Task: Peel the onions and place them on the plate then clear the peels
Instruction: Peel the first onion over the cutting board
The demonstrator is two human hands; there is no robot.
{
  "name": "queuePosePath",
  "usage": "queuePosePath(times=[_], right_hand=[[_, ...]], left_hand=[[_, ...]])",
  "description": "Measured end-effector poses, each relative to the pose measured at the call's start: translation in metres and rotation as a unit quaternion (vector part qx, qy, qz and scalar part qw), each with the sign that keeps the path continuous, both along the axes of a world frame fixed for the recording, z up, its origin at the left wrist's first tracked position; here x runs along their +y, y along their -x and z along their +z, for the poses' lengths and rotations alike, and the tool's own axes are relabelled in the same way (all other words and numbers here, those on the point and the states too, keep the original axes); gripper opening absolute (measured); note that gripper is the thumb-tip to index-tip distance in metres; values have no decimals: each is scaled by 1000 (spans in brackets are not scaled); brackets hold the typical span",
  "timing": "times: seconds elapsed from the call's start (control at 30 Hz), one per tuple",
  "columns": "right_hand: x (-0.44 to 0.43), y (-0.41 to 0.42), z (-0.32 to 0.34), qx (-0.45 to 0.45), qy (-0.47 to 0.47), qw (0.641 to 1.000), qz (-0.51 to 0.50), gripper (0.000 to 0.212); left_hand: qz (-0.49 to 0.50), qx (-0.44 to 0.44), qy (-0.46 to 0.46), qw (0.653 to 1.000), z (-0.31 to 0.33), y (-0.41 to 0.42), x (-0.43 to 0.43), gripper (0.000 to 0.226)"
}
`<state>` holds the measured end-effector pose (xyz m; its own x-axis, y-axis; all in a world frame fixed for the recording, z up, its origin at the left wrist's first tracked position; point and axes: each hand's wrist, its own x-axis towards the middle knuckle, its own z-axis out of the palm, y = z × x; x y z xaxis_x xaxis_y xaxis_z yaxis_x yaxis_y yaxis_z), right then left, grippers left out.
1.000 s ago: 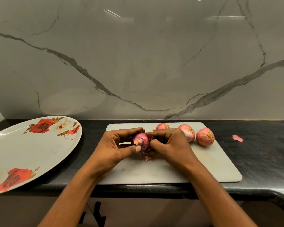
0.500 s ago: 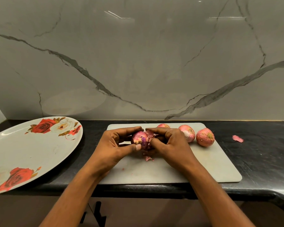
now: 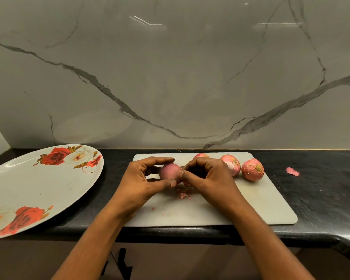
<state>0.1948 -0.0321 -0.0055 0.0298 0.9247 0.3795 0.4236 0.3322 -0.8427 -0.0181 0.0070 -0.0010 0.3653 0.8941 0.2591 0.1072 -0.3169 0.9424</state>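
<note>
Over the white cutting board [image 3: 251,207] both hands hold one pink onion [image 3: 169,170]. My left hand [image 3: 141,182] grips it between thumb and fingers. My right hand [image 3: 208,176] has its fingers curled against the onion's right side, pinching at its skin. Three unpeeled onions lie along the board's far edge: one [image 3: 200,155] half hidden behind my right hand, one [image 3: 231,163] beside it, and one [image 3: 252,169] furthest right. Small peel scraps [image 3: 183,194] lie on the board under my hands. The large rose-patterned plate [image 3: 28,188] sits at the left.
The black counter [image 3: 321,188] carries one stray peel piece [image 3: 292,171] to the right of the board. A grey marble wall rises right behind the counter. The counter's front edge runs just below the board and curves at the right.
The onion has turned in my hands: its rooty end faced me before, now a smooth pink side shows. More small peel bits lie on the board.
</note>
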Motion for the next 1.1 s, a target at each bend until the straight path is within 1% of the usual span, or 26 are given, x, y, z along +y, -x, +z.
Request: queuePosePath(times=[0.07, 0.13, 0.3, 0.43, 0.57, 0.7, 0.87, 1.1], right_hand=[[1, 0, -1, 4, 4, 1000, 10, 7], [2, -1, -1, 32, 14, 999, 13, 5], [5, -2, -3, 66, 24, 997, -13, 6], [8, -5, -7, 51, 20, 998, -25, 5], [6, -5, -5, 63, 13, 998, -13, 22], [4, -4, -4, 44, 8, 999, 2, 22], [0, -2, 1, 26, 26, 998, 44, 36], [-3, -2, 5, 3, 16, 998, 56, 37]], left_hand=[[-3, -1, 1, 1000, 0, 0, 0, 54], [-7, -11, 8, 1000, -1, 0, 1, 54], [-21, -35, 15, 999, -1, 2, 1, 57], [-22, -44, 20, 999, -1, 2, 2, 59], [-5, -45, 18, 999, -1, 1, 2, 57], [7, -46, 17, 999, 0, -1, 1, 55], [13, -41, 14, 999, 2, -2, 0, 55], [15, -43, 8, 999, 3, -2, -1, 58]])
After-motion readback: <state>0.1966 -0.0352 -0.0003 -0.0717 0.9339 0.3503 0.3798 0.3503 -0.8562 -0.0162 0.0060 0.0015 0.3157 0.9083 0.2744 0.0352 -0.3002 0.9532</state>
